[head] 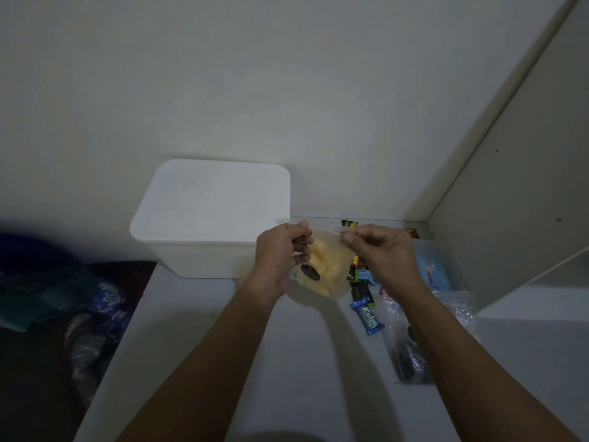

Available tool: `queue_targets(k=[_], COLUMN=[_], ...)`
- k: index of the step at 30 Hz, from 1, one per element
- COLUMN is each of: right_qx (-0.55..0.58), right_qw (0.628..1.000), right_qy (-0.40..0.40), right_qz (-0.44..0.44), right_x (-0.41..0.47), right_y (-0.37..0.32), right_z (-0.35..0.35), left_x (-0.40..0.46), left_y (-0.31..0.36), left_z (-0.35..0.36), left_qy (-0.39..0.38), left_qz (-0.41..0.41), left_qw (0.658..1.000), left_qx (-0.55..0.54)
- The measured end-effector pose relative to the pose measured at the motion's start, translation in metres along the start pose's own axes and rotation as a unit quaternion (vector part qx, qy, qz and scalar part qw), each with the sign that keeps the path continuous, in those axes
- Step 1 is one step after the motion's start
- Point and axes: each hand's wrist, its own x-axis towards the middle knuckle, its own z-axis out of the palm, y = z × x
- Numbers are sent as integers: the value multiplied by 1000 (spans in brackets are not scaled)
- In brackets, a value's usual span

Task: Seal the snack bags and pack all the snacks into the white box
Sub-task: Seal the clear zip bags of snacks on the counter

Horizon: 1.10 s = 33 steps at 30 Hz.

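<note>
Both forearms reach from the lower frame over the counter (204,330). The left hand (280,250) and right hand (379,247) pinch opposite ends of the clear snack bag (325,269), which hangs above the counter just right of the white box (210,215). Recommended: keep the strip taut and press along its whole length. A blue bar (368,315) reads "Kalpa", apparently; other wrappers are illegible.

White table (197,362), blue patterned cloth (108,301) at left, grey wall (287,90)
</note>
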Motion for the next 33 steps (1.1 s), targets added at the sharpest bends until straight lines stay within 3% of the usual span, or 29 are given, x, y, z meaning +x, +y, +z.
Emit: queue_targets(k=[5,12,17,22,25,29,33], right_qx=[27,-32,-30,-21,-24,-140,-165], right_qw=[998,995,991,974,969,951,953], right_qy=[-39,-47,-88,-139,-134,-185,-151], right_qz=[52,87,100,179,204,202,204], right_x=[-3,-3,-6,-6,-5,-7,-2], right_y=[0,6,5,14,28,51,70], right_z=[3,9,10,16,27,45,63], left_x=[-3,-10,-1,1,-1,4,14], left_y=[-7,-19,-35,-56,-70,-85,-91], left_z=[-1,-7,-35,-64,-74,-90,-98], left_qy=[0,9,157,26,72,132,160], left_qz=[22,56,71,-13,-30,-52,-45], left_qw=[1000,997,984,996,994,987,984], left_qx=[4,60,51,87,77,71,69])
